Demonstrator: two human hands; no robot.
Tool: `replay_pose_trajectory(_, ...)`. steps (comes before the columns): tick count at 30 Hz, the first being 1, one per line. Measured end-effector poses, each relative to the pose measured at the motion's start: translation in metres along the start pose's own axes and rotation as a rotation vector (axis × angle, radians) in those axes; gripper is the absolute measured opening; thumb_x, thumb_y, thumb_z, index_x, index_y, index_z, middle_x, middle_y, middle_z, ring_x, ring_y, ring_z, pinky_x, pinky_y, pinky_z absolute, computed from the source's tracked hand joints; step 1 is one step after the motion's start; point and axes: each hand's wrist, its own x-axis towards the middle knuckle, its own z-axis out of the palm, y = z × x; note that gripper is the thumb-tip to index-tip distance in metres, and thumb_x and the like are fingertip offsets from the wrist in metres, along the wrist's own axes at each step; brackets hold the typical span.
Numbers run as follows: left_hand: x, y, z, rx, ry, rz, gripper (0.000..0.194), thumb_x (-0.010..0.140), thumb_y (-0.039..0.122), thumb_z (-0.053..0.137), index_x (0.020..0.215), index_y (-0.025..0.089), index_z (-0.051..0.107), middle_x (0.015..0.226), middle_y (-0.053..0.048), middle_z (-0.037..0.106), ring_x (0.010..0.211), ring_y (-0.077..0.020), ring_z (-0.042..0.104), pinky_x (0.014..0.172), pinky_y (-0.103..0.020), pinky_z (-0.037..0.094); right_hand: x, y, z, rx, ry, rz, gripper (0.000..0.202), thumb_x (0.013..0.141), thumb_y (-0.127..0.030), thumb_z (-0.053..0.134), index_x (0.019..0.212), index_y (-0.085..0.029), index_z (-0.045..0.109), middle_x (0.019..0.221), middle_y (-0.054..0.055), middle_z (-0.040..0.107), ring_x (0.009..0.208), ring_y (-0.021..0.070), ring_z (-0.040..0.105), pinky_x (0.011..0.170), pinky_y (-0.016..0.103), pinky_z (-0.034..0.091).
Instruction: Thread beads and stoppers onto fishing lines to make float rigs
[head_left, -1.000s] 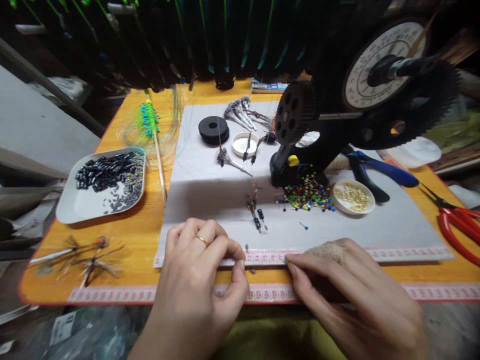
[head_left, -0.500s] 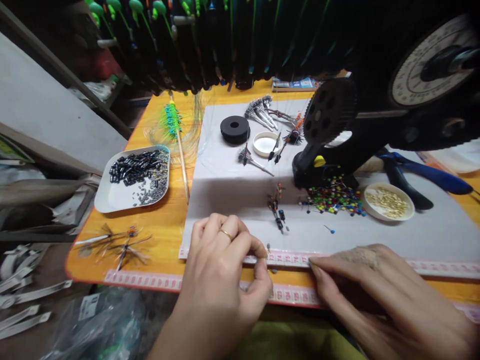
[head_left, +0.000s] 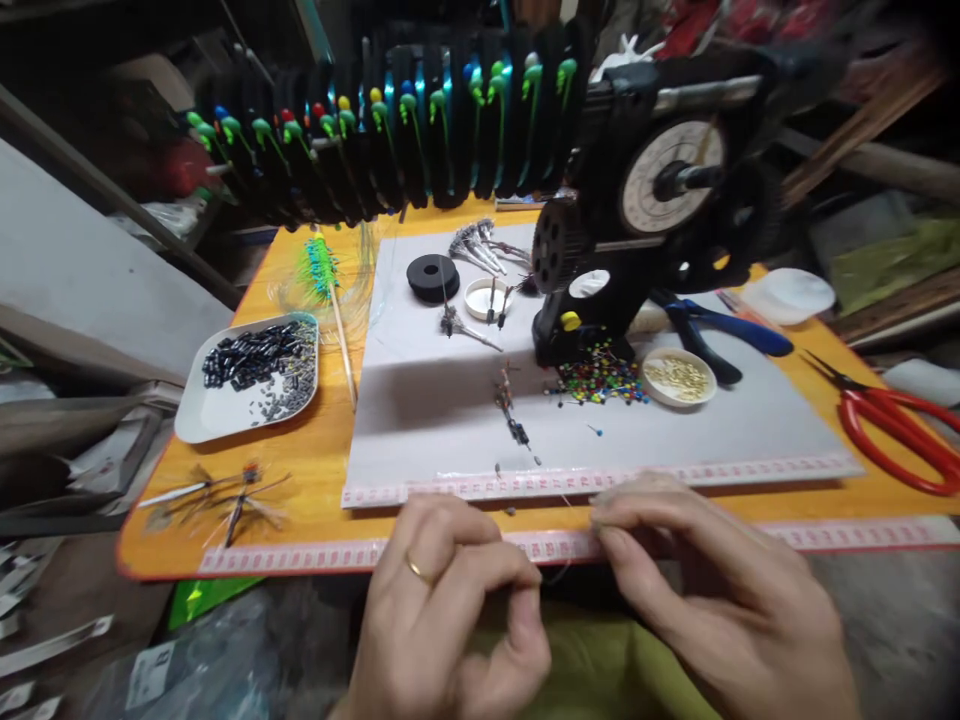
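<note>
My left hand (head_left: 457, 610) is closed in a pinch, thumb and index finger together, just in front of the table's front edge; whatever lies between the fingertips is too small to see. Beside it my right hand (head_left: 697, 590) also pinches, its fingertips over the front measuring tape (head_left: 555, 545). A faint thin line (head_left: 568, 502) shows near the right fingertips; I cannot tell what holds it. Small grey beads (head_left: 510, 511) lie close to the second tape (head_left: 480, 487) along the white board (head_left: 420, 450). Black rig parts (head_left: 516, 430) hang or lie behind.
A black machine (head_left: 592, 300) with a row of spools (head_left: 375, 150) stands over the board. Around it are colourful pins (head_left: 600, 380), a dish of gold pieces (head_left: 679, 378), blue-handled pliers (head_left: 735, 330), red-handled scissors (head_left: 870, 430) and a tray of black beads (head_left: 187, 420).
My view has tilted up and shifted right, bringing the red-handled scissors into sight. Both hands have drawn back from the board's tape toward the table's front edge, still pinching.
</note>
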Motion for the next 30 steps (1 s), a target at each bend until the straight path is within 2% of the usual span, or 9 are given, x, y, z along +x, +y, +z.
replay_pose_trajectory(4, -0.024, 0.008, 0.012, -0.134, -0.018, -0.126, 0.025, 0.081, -0.001, 0.052, 0.091, 0.022, 0.054, 0.082, -0.003, 0.058, 0.078, -0.0175, 0.057, 0.069, -0.033, 0.049, -0.016, -0.006, 0.005, 0.811, -0.194, 0.409, 0.01, 0.099, -0.02, 0.051, 0.095, -0.024, 0.059, 0.083, 0.0, 0.07, 0.056, 0.0092, 0.067, 0.048, 0.018, 0.052)
replay_pose_trajectory(7, -0.025, 0.012, 0.012, -0.252, -0.061, -0.252, 0.022, 0.089, 0.006, 0.05, 0.096, 0.023, 0.061, 0.093, -0.006, 0.062, 0.087, -0.0193, 0.061, 0.076, -0.034, 0.052, -0.025, -0.011, 0.009, 1.169, -0.291, 0.529, 0.008, 0.099, -0.026, 0.055, 0.094, -0.02, 0.058, 0.086, 0.003, 0.071, 0.069, 0.0114, 0.072, 0.06, 0.021, 0.057)
replay_pose_trajectory(11, -0.011, 0.021, 0.01, -0.654, -0.128, -0.481, 0.027, 0.099, 0.026, 0.048, 0.112, 0.024, 0.072, 0.116, -0.009, 0.064, 0.086, -0.0173, 0.066, 0.072, -0.029, 0.055, -0.031, -0.017, 0.012, 1.171, -0.303, 0.641, 0.013, 0.095, -0.026, 0.063, 0.086, -0.018, 0.058, 0.078, 0.0, 0.07, 0.066, 0.0087, 0.07, 0.065, 0.02, 0.055)
replay_pose_trajectory(14, -0.002, 0.025, 0.018, -1.136, -0.182, -0.611, 0.019, 0.095, 0.033, 0.058, 0.101, 0.023, 0.074, 0.079, -0.002, 0.067, 0.049, -0.0095, 0.06, 0.048, -0.023, 0.049, -0.035, -0.018, 0.013, 1.131, -0.306, 0.674, 0.016, 0.093, -0.029, 0.065, 0.086, -0.018, 0.058, 0.073, -0.001, 0.068, 0.063, 0.0084, 0.069, 0.06, 0.018, 0.053)
replay_pose_trajectory(16, 0.003, 0.024, 0.024, -1.288, -0.153, -0.623, 0.014, 0.094, 0.031, 0.062, 0.092, 0.022, 0.072, 0.056, 0.004, 0.057, 0.042, -0.007, 0.053, 0.043, -0.017, 0.042, -0.037, -0.019, 0.011, 1.086, -0.324, 0.686, 0.018, 0.093, -0.032, 0.066, 0.087, -0.017, 0.058, 0.072, -0.001, 0.067, 0.06, 0.0079, 0.068, 0.057, 0.018, 0.052)
replay_pose_trajectory(20, 0.01, 0.02, 0.032, -1.197, 0.023, -0.642, 0.017, 0.09, 0.03, 0.069, 0.079, 0.017, 0.073, 0.049, 0.005, 0.046, 0.047, -0.0034, 0.04, 0.047, -0.014, 0.03, -0.039, -0.022, 0.005, 0.943, -0.358, 0.697, 0.025, 0.091, -0.038, 0.067, 0.084, -0.016, 0.059, 0.072, 0.001, 0.068, 0.058, 0.0071, 0.064, 0.058, 0.018, 0.05)
replay_pose_trajectory(23, 0.009, 0.019, 0.033, -1.253, 0.071, -0.705, 0.016, 0.086, 0.032, 0.073, 0.079, 0.017, 0.073, 0.049, 0.005, 0.05, 0.046, -0.0037, 0.034, 0.046, -0.015, 0.026, -0.039, -0.025, 0.001, 0.907, -0.373, 0.701, 0.028, 0.091, -0.041, 0.067, 0.082, -0.016, 0.057, 0.072, 0.001, 0.068, 0.059, 0.0074, 0.064, 0.058, 0.019, 0.051)
replay_pose_trajectory(27, -0.005, 0.023, 0.032, -1.261, -0.024, -0.699, 0.019, 0.087, 0.036, 0.071, 0.094, 0.019, 0.078, 0.073, -0.004, 0.068, 0.05, -0.0042, 0.042, 0.049, -0.017, 0.036, -0.038, -0.023, 0.002, 0.906, -0.337, 0.716, 0.029, 0.089, -0.043, 0.068, 0.083, -0.017, 0.056, 0.072, 0.0, 0.066, 0.06, 0.0077, 0.064, 0.059, 0.019, 0.051)
replay_pose_trajectory(30, -0.015, 0.025, 0.032, -1.222, -0.087, -0.628, 0.014, 0.09, 0.031, 0.068, 0.09, 0.022, 0.079, 0.074, -0.002, 0.067, 0.052, -0.0066, 0.053, 0.051, -0.019, 0.045, -0.04, -0.018, 0.006, 0.898, -0.349, 0.733, 0.031, 0.086, -0.045, 0.071, 0.087, -0.017, 0.059, 0.071, -0.001, 0.063, 0.059, 0.0082, 0.063, 0.058, 0.02, 0.051)
